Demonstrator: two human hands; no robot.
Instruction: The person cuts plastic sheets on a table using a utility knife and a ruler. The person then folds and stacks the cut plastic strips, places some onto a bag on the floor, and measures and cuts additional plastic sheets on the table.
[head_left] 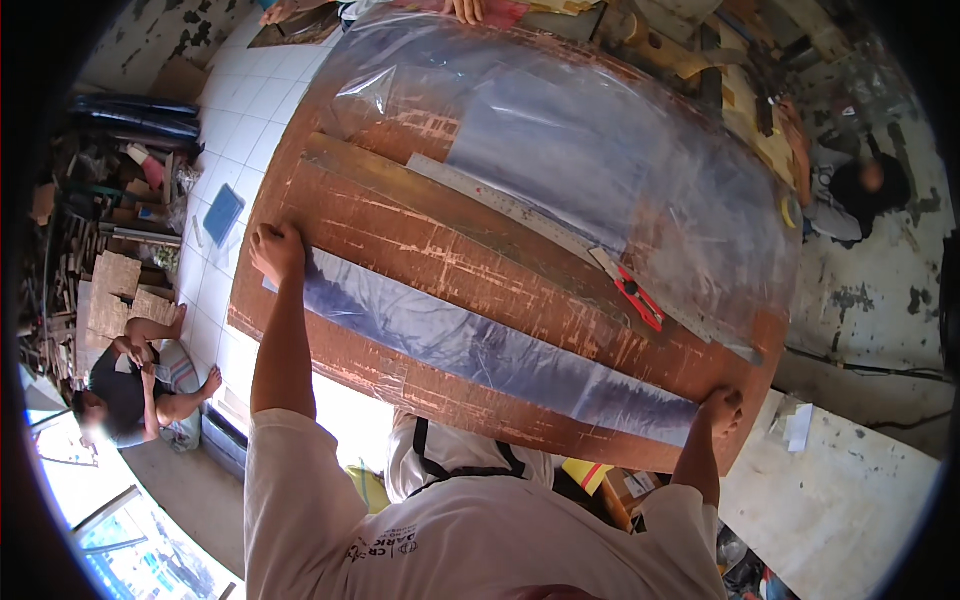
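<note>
A narrow strip of clear plastic film (480,345) lies stretched across a large brown wooden board (400,235). My left hand (277,250) is closed on the strip's left end. At the strip's right end, near the board's edge, my right hand (722,408) is closed on it. Beyond the strip a long metal ruler (500,205) lies diagonally, with a red utility knife (638,298) beside its right part. A large clear plastic sheet (600,150) covers the far half of the board.
A person sits on the tiled floor (240,130) at lower left (130,390) beside stacked wood pieces (110,290). Another person (850,185) crouches at the right. Someone's hand (465,10) rests at the board's far edge. A white spattered surface (840,490) lies at lower right.
</note>
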